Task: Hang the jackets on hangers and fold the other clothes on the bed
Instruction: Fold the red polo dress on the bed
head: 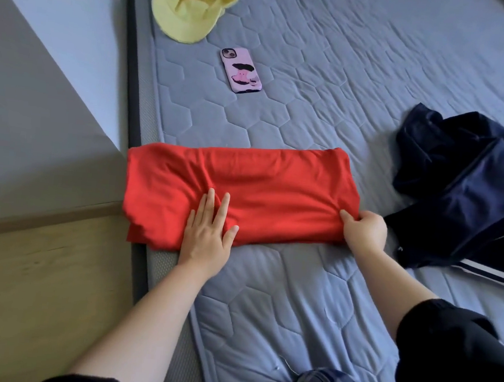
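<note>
The folding step is in hand, and the piece being folded is the red garment [260,182]. It lies on the bed [297,287] near the person, already gathered into a long band. Its long axis runs left to right across the view, crosswise to the bed's side edge, with the right end tipped slightly away from the person. The left end reaches the mattress border and slightly overhangs it; which end is the neck and which the hem cannot be told. The left hand [208,232] lies flat on the band left of its middle, fingers straight and spread, pressing the cloth down. The right hand [364,229] has its fingers curled round the near corner of the right end, pinching the fabric. The next move is likely to be carrying that right end over towards the left, with the pressing hand as the hinge — this calls for a lift high enough that the layers don't drag, then squaring the edges. Just beside the right hand a crumpled navy jacket [466,193] waits, not yet hung — no hanger shows.
</note>
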